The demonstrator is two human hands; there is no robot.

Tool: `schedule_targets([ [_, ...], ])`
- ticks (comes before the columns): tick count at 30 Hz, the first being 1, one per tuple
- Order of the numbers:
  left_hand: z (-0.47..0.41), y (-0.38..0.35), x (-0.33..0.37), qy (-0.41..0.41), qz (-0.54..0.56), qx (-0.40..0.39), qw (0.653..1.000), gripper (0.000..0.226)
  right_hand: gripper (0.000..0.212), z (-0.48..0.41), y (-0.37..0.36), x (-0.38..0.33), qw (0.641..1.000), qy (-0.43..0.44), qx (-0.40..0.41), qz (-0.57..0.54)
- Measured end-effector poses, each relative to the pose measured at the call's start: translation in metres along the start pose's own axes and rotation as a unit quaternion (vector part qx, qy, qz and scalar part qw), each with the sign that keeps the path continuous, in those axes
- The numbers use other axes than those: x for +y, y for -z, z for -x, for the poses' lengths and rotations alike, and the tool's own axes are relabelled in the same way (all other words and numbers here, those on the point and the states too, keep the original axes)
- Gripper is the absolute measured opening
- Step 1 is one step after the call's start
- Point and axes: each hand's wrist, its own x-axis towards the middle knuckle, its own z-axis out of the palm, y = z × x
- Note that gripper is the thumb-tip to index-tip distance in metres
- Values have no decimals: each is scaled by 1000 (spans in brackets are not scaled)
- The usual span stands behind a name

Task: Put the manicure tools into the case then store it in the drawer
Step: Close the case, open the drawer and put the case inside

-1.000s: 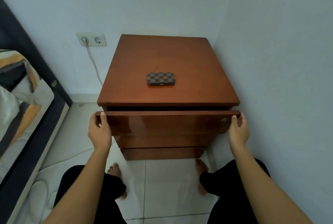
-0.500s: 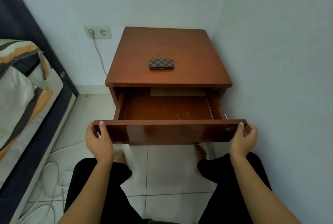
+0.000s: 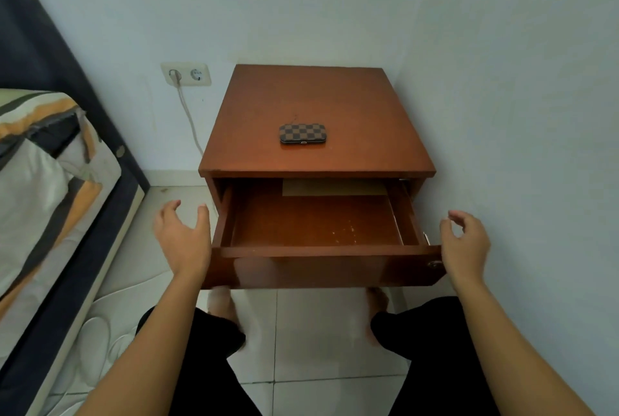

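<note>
The checkered case (image 3: 303, 133) lies shut in the middle of the surface (image 3: 368, 107), behind the pulled-out drawer (image 3: 315, 224); it looks small, stiff and light, best pinched across its long edges; my left hand (image 3: 182, 238) and right hand (image 3: 464, 243) hover spread and empty beside the drawer's front corners, touching nothing.

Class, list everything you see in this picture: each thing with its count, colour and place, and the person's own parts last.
case: one, brown checked, shut, on the nightstand top
nightstand: one, reddish brown, in the wall corner
drawer: one, reddish brown, pulled open, a pale sheet at its back
wall socket: one, cream, left of nightstand, cable plugged in
bed: one, dark frame, striped bedding, far left
left hand: open, beside drawer front
right hand: open, beside drawer front
</note>
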Motion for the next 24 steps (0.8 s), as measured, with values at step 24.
schedule_targets([
  [24, -131, -150, 48, -226, -360, -248, 871, 72, 72, -117, -256, -162, 793, 406, -379, 251],
])
